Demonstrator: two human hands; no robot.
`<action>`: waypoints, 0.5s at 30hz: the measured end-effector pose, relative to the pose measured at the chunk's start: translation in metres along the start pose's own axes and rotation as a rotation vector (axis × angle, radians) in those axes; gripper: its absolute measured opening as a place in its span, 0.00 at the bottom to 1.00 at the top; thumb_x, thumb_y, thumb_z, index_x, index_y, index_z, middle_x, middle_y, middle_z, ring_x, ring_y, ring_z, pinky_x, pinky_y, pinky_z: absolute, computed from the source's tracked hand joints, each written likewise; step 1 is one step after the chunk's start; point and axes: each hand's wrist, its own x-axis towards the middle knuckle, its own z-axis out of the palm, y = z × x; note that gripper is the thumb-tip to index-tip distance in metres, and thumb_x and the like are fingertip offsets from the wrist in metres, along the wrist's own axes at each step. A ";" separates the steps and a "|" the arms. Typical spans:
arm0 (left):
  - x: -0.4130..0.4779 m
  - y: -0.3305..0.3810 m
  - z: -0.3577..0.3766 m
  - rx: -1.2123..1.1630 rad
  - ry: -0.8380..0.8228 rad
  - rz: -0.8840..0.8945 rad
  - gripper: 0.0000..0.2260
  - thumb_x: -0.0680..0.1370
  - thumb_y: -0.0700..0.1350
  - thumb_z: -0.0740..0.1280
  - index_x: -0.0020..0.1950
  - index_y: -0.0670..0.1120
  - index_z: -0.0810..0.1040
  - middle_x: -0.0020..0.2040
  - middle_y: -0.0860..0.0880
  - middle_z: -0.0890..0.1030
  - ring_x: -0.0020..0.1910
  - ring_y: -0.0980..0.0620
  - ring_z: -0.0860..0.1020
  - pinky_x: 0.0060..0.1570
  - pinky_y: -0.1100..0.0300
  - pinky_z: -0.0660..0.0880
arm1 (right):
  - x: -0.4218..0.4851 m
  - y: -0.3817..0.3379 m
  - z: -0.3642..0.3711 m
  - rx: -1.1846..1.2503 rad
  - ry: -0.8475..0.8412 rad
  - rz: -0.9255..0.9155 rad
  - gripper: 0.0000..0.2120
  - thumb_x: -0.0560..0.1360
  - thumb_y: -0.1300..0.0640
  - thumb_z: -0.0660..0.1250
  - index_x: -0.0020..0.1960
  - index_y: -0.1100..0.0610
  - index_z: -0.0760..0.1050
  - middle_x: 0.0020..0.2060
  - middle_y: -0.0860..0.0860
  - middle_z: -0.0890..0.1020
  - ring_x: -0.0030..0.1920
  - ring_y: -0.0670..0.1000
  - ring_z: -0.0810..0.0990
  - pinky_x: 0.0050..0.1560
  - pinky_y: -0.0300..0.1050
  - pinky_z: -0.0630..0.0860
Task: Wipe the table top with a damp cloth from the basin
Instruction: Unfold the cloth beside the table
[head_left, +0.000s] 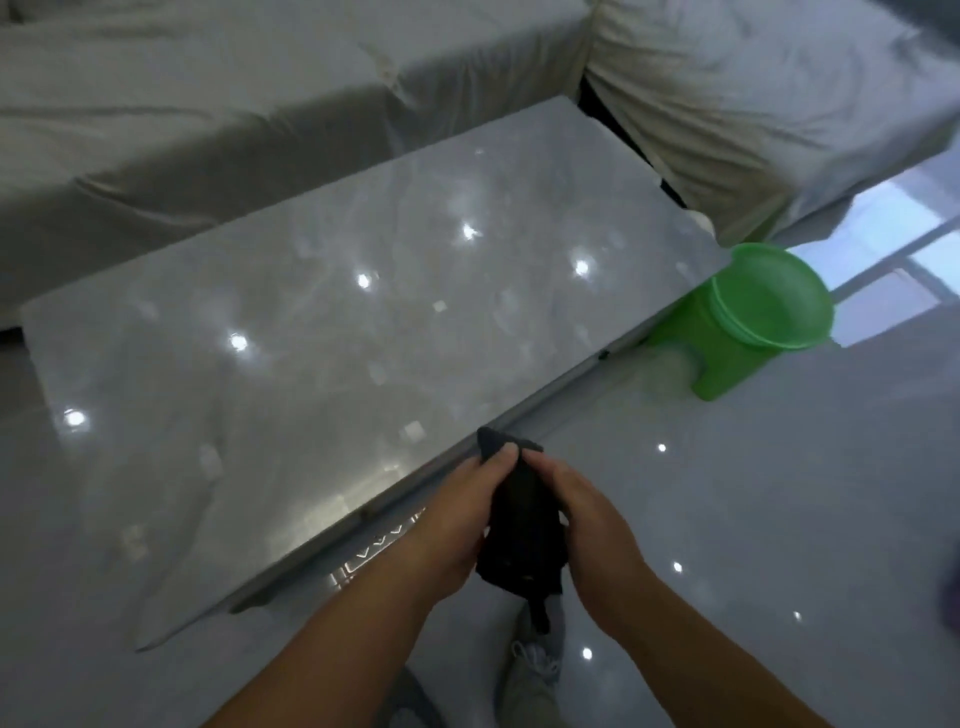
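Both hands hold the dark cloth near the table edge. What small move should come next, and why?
Probably lay the cloth flat on the table top: the left hand and right hand grip it bunched at the near edge, not spread on the surface.

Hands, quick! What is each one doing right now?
Left hand: closed, gripping the dark cloth.
Right hand: closed, gripping the same cloth.

We're in a home living room here: a cloth-draped sofa (208, 130) flanks a glossy marble coffee table (337, 312), polished floor tiles (727, 519) gleaming all around.
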 end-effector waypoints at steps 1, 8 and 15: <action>0.001 0.003 0.018 0.026 -0.034 0.002 0.13 0.81 0.53 0.66 0.62 0.49 0.80 0.54 0.47 0.86 0.52 0.49 0.85 0.52 0.52 0.81 | -0.007 -0.010 -0.018 0.050 0.063 -0.018 0.13 0.82 0.51 0.61 0.59 0.50 0.83 0.55 0.49 0.86 0.56 0.48 0.84 0.56 0.49 0.80; 0.053 0.026 0.163 0.193 -0.233 0.010 0.12 0.83 0.47 0.63 0.63 0.45 0.80 0.56 0.43 0.85 0.57 0.45 0.83 0.58 0.50 0.78 | 0.010 -0.051 -0.173 0.090 0.210 -0.021 0.27 0.69 0.43 0.73 0.65 0.51 0.76 0.58 0.50 0.84 0.56 0.49 0.84 0.58 0.53 0.81; 0.150 0.027 0.294 0.447 -0.214 -0.007 0.12 0.81 0.57 0.63 0.61 0.55 0.78 0.56 0.48 0.85 0.56 0.48 0.83 0.62 0.45 0.77 | 0.100 -0.078 -0.315 0.066 0.322 -0.040 0.07 0.80 0.54 0.67 0.56 0.53 0.81 0.50 0.53 0.87 0.52 0.52 0.85 0.57 0.54 0.81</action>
